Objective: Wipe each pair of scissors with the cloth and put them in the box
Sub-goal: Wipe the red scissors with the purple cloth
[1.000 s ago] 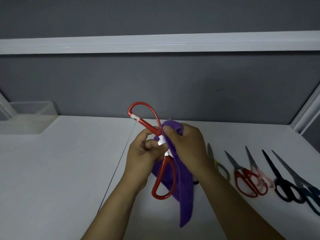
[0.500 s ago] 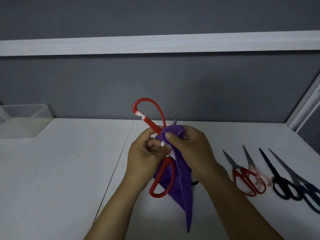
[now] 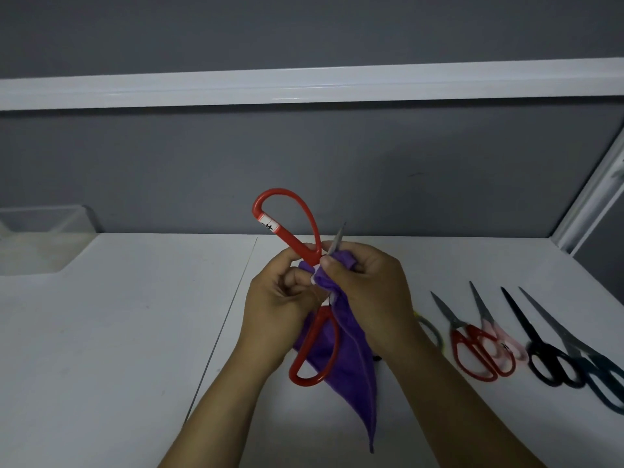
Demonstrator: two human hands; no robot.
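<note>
left hand (image 3: 280, 298) clamped on the red scissors (image 3: 299, 246), held up above the desk (image 3: 101, 332), handles splayed. right hand (image 3: 368, 292) pinches the purple cloth (image 3: 347, 366) round the blade, tip poking out. more scissors (image 3: 479, 349) lined up right, clear box (image 3: 44, 221) far left.

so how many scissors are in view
6: large red scissors in the left hand; five on the table: yellow-handled pair half behind the right arm, red pair, pink pair, black pair, teal pair. Others may be hidden.

Dark grey wall (image 3: 202, 170), white shelf (image 3: 304, 84) above, white table (image 3: 101, 332), dim light
</note>
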